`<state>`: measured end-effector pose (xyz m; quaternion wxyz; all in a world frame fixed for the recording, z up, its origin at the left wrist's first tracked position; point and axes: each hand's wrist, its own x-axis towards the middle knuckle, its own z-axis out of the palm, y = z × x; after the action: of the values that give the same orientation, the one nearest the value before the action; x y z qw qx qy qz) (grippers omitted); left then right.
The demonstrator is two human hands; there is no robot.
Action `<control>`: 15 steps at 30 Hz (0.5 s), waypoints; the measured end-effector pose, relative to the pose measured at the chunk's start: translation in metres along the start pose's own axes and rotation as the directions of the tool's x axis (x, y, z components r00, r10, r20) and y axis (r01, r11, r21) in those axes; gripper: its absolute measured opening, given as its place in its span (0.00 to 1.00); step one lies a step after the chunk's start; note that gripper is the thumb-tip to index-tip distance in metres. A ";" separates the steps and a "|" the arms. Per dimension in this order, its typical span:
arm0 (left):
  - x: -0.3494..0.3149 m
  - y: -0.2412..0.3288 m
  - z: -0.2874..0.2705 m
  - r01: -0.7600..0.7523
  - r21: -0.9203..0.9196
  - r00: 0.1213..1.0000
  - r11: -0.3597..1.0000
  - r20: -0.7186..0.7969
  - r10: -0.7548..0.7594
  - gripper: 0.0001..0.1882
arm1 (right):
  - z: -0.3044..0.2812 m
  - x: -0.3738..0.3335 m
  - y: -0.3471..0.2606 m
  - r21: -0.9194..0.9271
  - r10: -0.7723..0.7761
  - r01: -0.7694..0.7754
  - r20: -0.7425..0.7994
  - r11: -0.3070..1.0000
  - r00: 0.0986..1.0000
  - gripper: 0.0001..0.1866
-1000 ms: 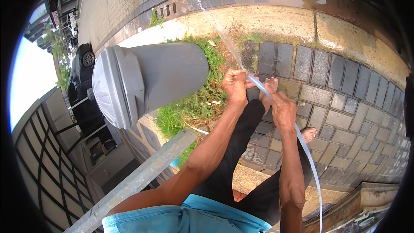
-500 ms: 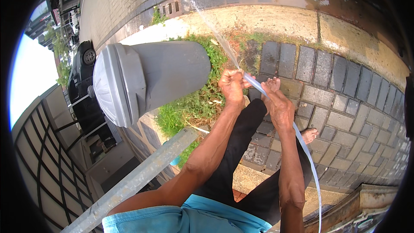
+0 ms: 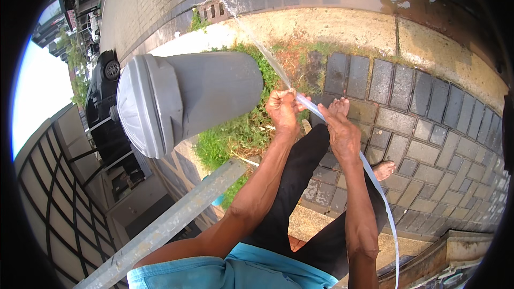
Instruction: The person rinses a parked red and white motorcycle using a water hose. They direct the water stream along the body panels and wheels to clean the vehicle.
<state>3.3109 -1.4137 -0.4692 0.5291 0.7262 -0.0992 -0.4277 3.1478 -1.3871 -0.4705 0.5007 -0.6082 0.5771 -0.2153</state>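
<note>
A pale, translucent garden hose [image 3: 380, 188] runs up from the lower edge and passes through both of my hands. My left hand [image 3: 284, 109] pinches its open end, with the thumb and fingers at the mouth. Just behind, my right hand [image 3: 341, 135] is closed around the hose. From the mouth a jet of water [image 3: 266, 55] sprays up and to the left across the grass and the kerb, splashing by a drain grate. The part of the hose under my right palm is hidden.
A grey lidded dustbin [image 3: 214, 83] stands left of my hands, among green weeds [image 3: 230, 134]. A metal post [image 3: 176, 219] slants across the lower left. Wet paving bricks [image 3: 423, 128] lie to the right, below a yellowish kerb [image 3: 342, 24]. A dark car [image 3: 99, 83] is at the far left.
Both hands have shifted slightly left and down with the hose. The jet now lands a little lower, beside the drain grate.
</note>
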 end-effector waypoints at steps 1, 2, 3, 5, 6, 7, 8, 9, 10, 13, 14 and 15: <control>0.000 0.001 0.003 -0.005 0.013 1.000 1.000 0.006 0.005 0.04 | -0.002 0.000 -0.001 0.020 0.061 -0.062 0.047 0.998 0.997 0.24; 0.000 0.001 0.006 -0.010 0.025 1.000 1.000 0.013 0.010 0.05 | -0.002 0.000 -0.001 -0.001 0.036 -0.036 0.010 0.999 0.999 0.25; 0.002 0.000 0.008 -0.002 0.036 1.000 0.999 0.028 0.001 0.04 | -0.002 0.000 -0.001 -0.023 0.010 -0.010 -0.026 1.000 1.000 0.25; 0.006 -0.001 0.013 0.010 0.059 0.998 0.998 0.062 -0.014 0.04 | 0.000 0.000 0.004 -0.051 -0.020 0.016 -0.066 0.999 0.998 0.27; 0.008 -0.002 0.017 0.026 0.068 0.997 0.997 0.072 -0.031 0.04 | 0.002 -0.001 0.010 -0.056 -0.022 0.018 -0.067 0.998 0.998 0.29; 0.009 -0.003 0.019 0.042 0.079 0.996 0.996 0.078 -0.048 0.04 | 0.001 -0.001 0.011 -0.059 -0.024 0.020 -0.064 0.998 0.998 0.30; 0.010 -0.004 0.022 0.057 0.091 0.994 0.994 0.083 -0.065 0.03 | 0.000 -0.001 0.012 -0.043 -0.005 0.002 -0.062 0.999 0.998 0.30; 0.012 -0.005 0.024 0.067 0.102 0.993 0.993 0.093 -0.076 0.03 | 0.000 -0.002 0.013 -0.026 0.014 -0.015 -0.060 1.000 0.998 0.29; 0.014 -0.006 0.024 0.076 0.114 0.991 0.991 0.104 -0.088 0.03 | -0.001 -0.002 0.011 -0.008 0.033 -0.034 -0.058 0.999 0.998 0.29; 0.015 -0.009 0.025 0.092 0.125 0.985 0.988 0.134 -0.109 0.03 | -0.001 -0.003 0.011 -0.086 0.003 -0.015 -0.139 0.996 0.990 0.29; 0.015 -0.010 0.026 0.096 0.124 0.983 0.988 0.145 -0.113 0.02 | -0.002 -0.004 0.011 -0.062 0.026 -0.033 -0.119 0.998 0.993 0.29; 0.016 -0.011 0.028 0.102 0.121 0.980 0.987 0.159 -0.121 0.02 | -0.005 -0.005 0.011 -0.038 0.048 -0.052 -0.100 0.998 0.994 0.28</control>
<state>3.2965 -1.4377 -0.4890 0.4524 0.7212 -0.1260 -0.5092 3.1377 -1.3826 -0.4763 0.4644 -0.5923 0.6203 -0.2208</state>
